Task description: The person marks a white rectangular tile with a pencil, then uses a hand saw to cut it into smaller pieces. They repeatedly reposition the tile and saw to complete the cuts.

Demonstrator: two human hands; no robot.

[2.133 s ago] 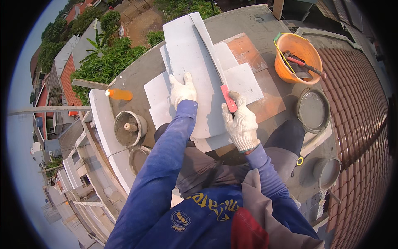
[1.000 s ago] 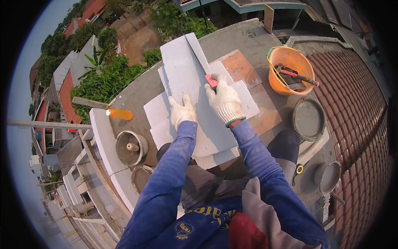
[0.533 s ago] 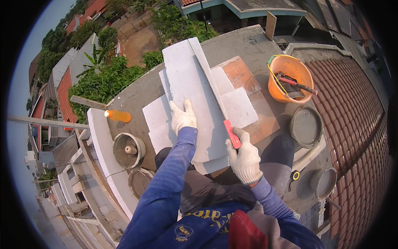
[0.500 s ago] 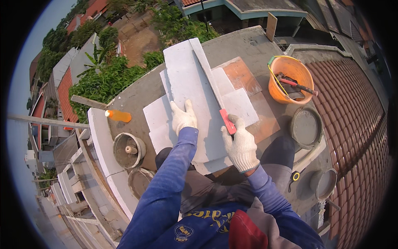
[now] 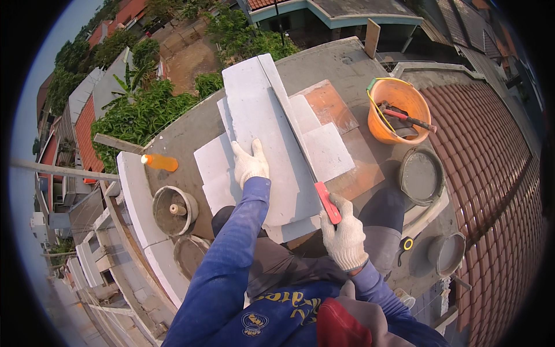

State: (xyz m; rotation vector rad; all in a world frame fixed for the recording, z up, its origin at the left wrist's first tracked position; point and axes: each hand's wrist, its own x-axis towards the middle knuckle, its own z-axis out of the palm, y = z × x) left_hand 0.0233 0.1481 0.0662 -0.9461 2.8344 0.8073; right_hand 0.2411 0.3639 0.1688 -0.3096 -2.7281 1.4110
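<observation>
A long white lightweight concrete block [image 5: 269, 133] lies over flatter white pieces in front of me. My left hand [image 5: 252, 163], in a white knit glove, rests on its top with fingers spread. My right hand [image 5: 344, 236], gloved too, is closed round the red handle of a hand saw [image 5: 328, 202]. The saw's thin blade runs away from me along a straight line near the block's right side, where a narrow strip borders the larger part. How deep the blade sits in the block I cannot tell.
Orange-brown tiles [image 5: 332, 110] lie under the white pieces. To the right stand an orange bucket [image 5: 395, 110] with a red-handled tool, and a mortar-filled tub [image 5: 421, 176]. At the left are an orange bottle [image 5: 161, 163] and a grey bucket [image 5: 174, 209]. Beyond the slab's edge are lower roofs.
My right hand has drawn the saw back toward me and slightly right. The left hand stays in place on the block. The whole view has shifted a little.
</observation>
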